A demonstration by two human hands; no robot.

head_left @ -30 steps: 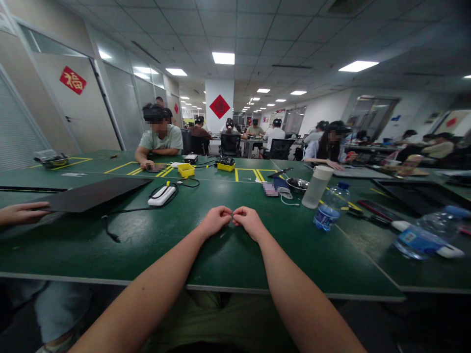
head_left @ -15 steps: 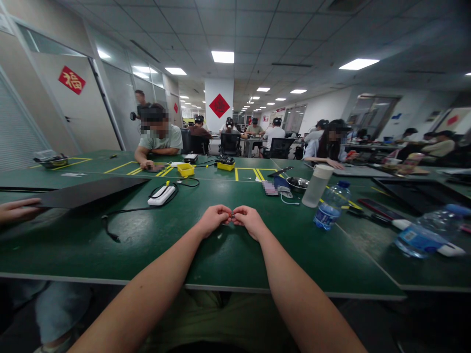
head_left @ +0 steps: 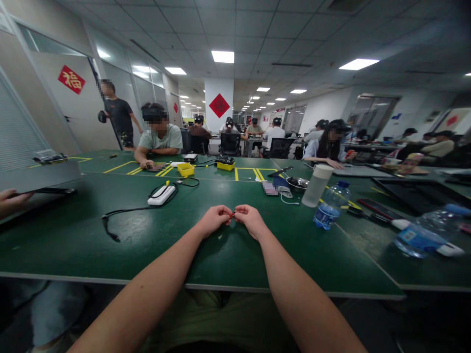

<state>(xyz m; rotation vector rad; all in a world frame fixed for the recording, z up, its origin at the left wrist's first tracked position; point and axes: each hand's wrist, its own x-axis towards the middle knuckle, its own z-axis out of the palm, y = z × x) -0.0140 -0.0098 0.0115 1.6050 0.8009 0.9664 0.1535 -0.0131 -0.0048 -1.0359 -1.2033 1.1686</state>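
Above the green table (head_left: 206, 260), near its front edge, my left hand (head_left: 215, 219) and my right hand (head_left: 250, 219) meet fingertip to fingertip. Between them is a tiny red and dark piece (head_left: 232, 215), too small and too covered by fingers to name. The left thumb and fingers pinch its red side. Fingers of my right hand are also drawn together at the piece's other side. A small pale speck (head_left: 221, 237) lies on the table just below the left hand.
A white power bank (head_left: 162, 195) with a black cable lies left of my hands. To the right stand a frosted bottle (head_left: 317, 187) and water bottles (head_left: 331, 208). Yellow trays (head_left: 185, 170) sit farther back. At far left a neighbour's hand (head_left: 14, 201) holds a panel.
The neighbour's dark panel at left has tilted up and moved left, its face now looking pale. A walking person at back left has moved left. My hands have barely shifted, fingertips slightly farther apart.
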